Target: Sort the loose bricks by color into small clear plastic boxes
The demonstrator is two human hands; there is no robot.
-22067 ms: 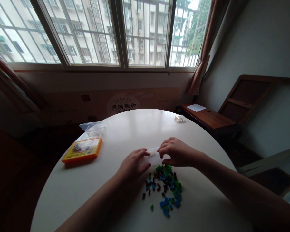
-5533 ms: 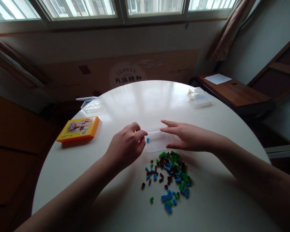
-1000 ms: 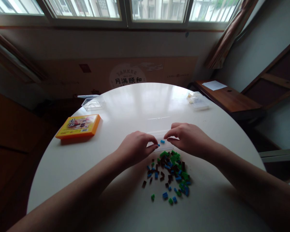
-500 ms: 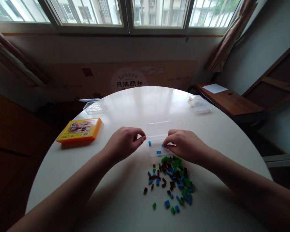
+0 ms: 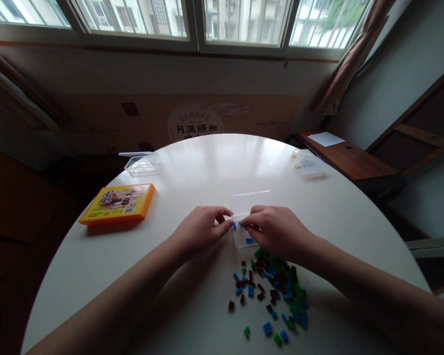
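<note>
My right hand (image 5: 276,227) pinches a small blue building brick (image 5: 240,223) over the clear plastic box (image 5: 240,245). My left hand (image 5: 205,224) is at the box's left edge, its thumb and index fingertips a little apart with nothing visible between them. Just beside the left thumb tip, a blue brick (image 5: 234,226) stands in the box. Another blue brick (image 5: 249,241) lies near the front of the box, under my right hand. The box's clear lid (image 5: 249,198) is open toward the back. My right fingers hide part of the box.
A loose pile of brown, green and blue bricks (image 5: 274,291) spreads in front of the box on the round white table (image 5: 107,276). An orange-yellow game box (image 5: 118,202) lies at left. Clear plastic containers stand at far left (image 5: 142,165) and far right (image 5: 311,166).
My right hand has moved left across the box with the blue brick, closer to the left hand. The view has shifted slightly. My left hand stays near the box's left edge.
</note>
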